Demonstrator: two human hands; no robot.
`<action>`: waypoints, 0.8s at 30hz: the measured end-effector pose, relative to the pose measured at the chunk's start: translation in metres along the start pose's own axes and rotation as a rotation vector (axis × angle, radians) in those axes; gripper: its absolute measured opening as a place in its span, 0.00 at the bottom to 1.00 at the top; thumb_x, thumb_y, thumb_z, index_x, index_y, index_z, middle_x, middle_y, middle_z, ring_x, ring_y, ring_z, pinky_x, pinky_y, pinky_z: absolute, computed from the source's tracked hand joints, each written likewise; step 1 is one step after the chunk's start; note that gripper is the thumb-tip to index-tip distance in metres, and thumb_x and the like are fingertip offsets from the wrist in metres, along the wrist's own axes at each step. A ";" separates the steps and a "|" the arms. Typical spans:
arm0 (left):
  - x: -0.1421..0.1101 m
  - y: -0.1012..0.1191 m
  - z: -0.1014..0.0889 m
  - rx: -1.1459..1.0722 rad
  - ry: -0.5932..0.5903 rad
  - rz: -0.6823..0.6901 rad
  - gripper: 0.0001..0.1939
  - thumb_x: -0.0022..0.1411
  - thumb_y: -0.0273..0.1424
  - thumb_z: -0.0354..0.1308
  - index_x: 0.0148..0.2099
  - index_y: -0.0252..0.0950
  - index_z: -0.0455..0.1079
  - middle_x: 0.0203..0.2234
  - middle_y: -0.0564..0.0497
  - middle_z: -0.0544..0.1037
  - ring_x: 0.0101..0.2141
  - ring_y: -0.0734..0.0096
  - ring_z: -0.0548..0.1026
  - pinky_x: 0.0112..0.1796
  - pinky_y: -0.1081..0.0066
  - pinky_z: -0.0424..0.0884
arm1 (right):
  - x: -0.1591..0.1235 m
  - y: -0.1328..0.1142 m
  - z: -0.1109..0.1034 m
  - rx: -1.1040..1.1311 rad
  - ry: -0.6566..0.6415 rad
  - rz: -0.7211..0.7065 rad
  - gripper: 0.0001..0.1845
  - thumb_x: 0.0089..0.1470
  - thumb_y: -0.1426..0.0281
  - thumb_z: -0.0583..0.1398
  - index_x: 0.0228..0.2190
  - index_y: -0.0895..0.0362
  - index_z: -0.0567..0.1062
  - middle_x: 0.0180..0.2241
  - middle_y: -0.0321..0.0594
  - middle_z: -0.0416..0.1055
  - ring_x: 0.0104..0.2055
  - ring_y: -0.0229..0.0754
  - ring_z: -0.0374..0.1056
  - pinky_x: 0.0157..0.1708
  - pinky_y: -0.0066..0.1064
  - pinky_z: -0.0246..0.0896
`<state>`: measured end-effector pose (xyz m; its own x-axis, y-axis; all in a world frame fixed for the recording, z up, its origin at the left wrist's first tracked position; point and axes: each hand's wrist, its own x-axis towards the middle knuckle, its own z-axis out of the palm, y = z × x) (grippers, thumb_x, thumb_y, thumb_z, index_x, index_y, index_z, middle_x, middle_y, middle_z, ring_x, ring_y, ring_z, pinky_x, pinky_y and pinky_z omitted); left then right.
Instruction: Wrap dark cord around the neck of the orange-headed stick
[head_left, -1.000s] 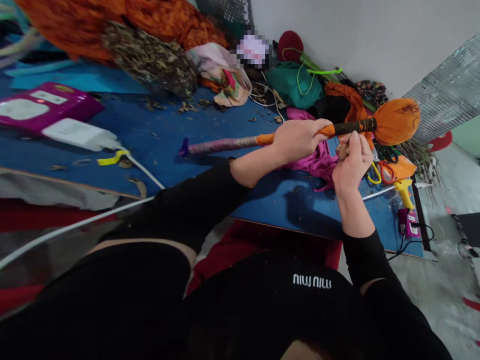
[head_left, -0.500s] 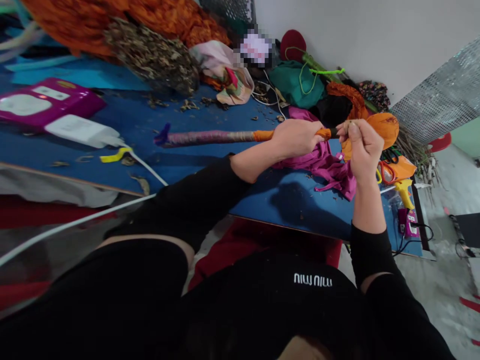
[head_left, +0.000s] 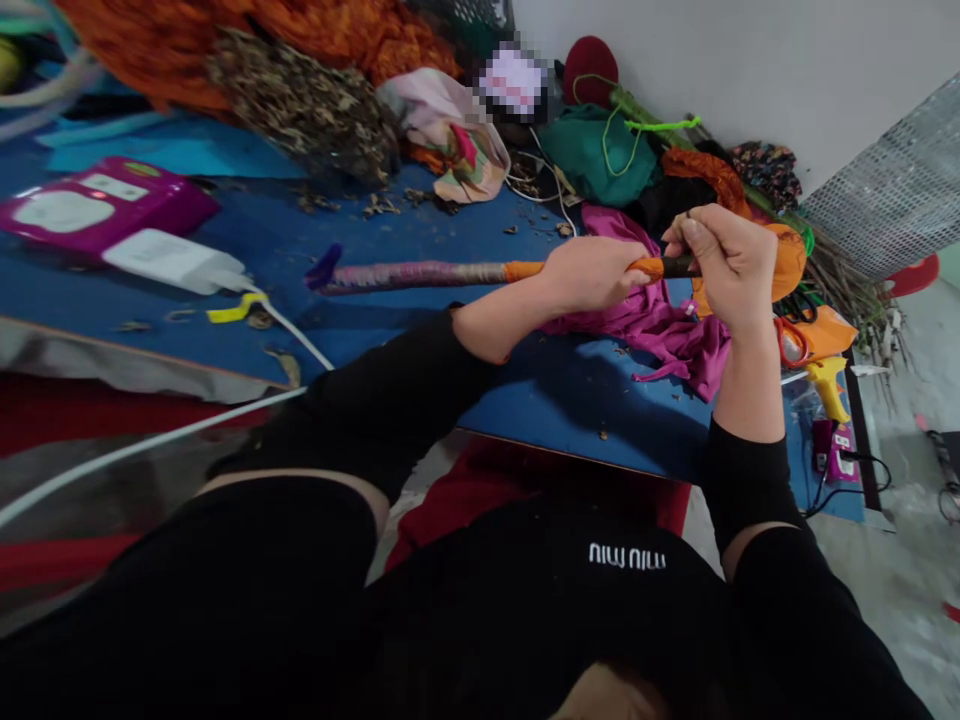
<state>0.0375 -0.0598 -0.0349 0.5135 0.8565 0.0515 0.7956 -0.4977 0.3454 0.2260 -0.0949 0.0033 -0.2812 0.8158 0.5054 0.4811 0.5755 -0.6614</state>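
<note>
My left hand [head_left: 600,275] is closed around a long stick [head_left: 420,275] wrapped in cloth. The stick lies level above the blue table; its left part is mottled purple and grey with a dark blue tuft at the tip, and orange cloth [head_left: 523,271] covers it near my hand. My right hand [head_left: 727,262] is by the dark right end of the stick, thumb and fingers pinched together. What they pinch is too small to make out. Behind this hand shows orange cloth [head_left: 789,262], partly hidden. Magenta cloth [head_left: 637,335] lies crumpled under both hands.
A purple power box [head_left: 161,195] with a white plug stands left on the blue table [head_left: 360,345]. Orange cloth and dried leaves [head_left: 300,100] are heaped behind. Right of my hands are red-handled scissors [head_left: 791,342] and a yellow glue gun [head_left: 829,388]. A white cable [head_left: 172,435] crosses the front left.
My right hand has risen slightly and turned, its fingers now higher above the stick's end. My left hand keeps its grip on the stick. The view has shifted a little.
</note>
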 end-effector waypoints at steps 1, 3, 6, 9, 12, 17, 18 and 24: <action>0.000 0.000 0.001 0.014 -0.004 0.009 0.23 0.79 0.42 0.48 0.64 0.44 0.78 0.56 0.46 0.86 0.56 0.50 0.84 0.51 0.62 0.76 | 0.001 0.002 0.002 0.023 -0.001 0.008 0.23 0.76 0.53 0.57 0.33 0.49 0.82 0.32 0.33 0.80 0.33 0.35 0.72 0.41 0.34 0.74; -0.002 0.001 0.003 0.055 -0.012 0.021 0.23 0.79 0.42 0.47 0.63 0.44 0.78 0.55 0.46 0.87 0.55 0.50 0.85 0.51 0.62 0.76 | 0.004 0.006 0.007 0.118 0.027 0.048 0.22 0.75 0.56 0.60 0.30 0.50 0.81 0.30 0.34 0.80 0.31 0.34 0.73 0.35 0.31 0.73; -0.005 0.006 0.004 0.125 -0.036 0.020 0.25 0.78 0.41 0.47 0.65 0.41 0.78 0.53 0.42 0.87 0.53 0.47 0.86 0.50 0.60 0.77 | 0.009 0.013 0.016 0.321 0.143 0.232 0.20 0.68 0.55 0.68 0.27 0.51 0.79 0.26 0.33 0.77 0.32 0.36 0.77 0.31 0.29 0.75; -0.006 0.010 0.002 0.180 -0.063 0.016 0.26 0.77 0.39 0.48 0.66 0.36 0.78 0.52 0.37 0.87 0.52 0.43 0.86 0.49 0.58 0.78 | 0.012 0.024 0.024 0.456 0.209 0.345 0.22 0.60 0.47 0.72 0.29 0.51 0.78 0.25 0.32 0.75 0.37 0.41 0.81 0.34 0.31 0.81; -0.006 0.011 0.001 0.203 -0.062 0.032 0.26 0.76 0.38 0.48 0.65 0.35 0.77 0.52 0.35 0.87 0.53 0.41 0.86 0.48 0.58 0.79 | 0.011 0.032 0.029 0.507 0.226 0.317 0.26 0.59 0.42 0.71 0.29 0.51 0.79 0.27 0.34 0.76 0.40 0.44 0.83 0.36 0.34 0.83; -0.006 0.010 0.001 0.227 -0.065 0.048 0.26 0.75 0.36 0.48 0.65 0.32 0.78 0.52 0.34 0.87 0.53 0.39 0.86 0.48 0.56 0.79 | 0.013 0.035 0.032 0.636 0.369 0.448 0.24 0.61 0.46 0.71 0.29 0.52 0.77 0.27 0.35 0.75 0.48 0.50 0.85 0.38 0.37 0.86; -0.006 0.010 0.001 0.232 -0.068 0.048 0.26 0.74 0.36 0.48 0.64 0.32 0.78 0.51 0.33 0.87 0.52 0.38 0.86 0.48 0.56 0.79 | 0.014 0.036 0.033 0.657 0.390 0.462 0.24 0.62 0.46 0.70 0.29 0.52 0.77 0.27 0.35 0.75 0.48 0.50 0.86 0.38 0.36 0.86; -0.011 0.013 0.003 0.257 0.003 0.099 0.25 0.77 0.36 0.47 0.65 0.35 0.77 0.53 0.37 0.86 0.53 0.41 0.85 0.49 0.57 0.78 | 0.017 0.056 0.035 0.648 0.453 0.445 0.29 0.60 0.39 0.67 0.29 0.53 0.76 0.25 0.30 0.75 0.40 0.41 0.85 0.31 0.26 0.80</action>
<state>0.0435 -0.0763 -0.0337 0.5924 0.8020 0.0763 0.7971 -0.5973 0.0894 0.2190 -0.0465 -0.0445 0.2389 0.9486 0.2077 -0.1325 0.2437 -0.9608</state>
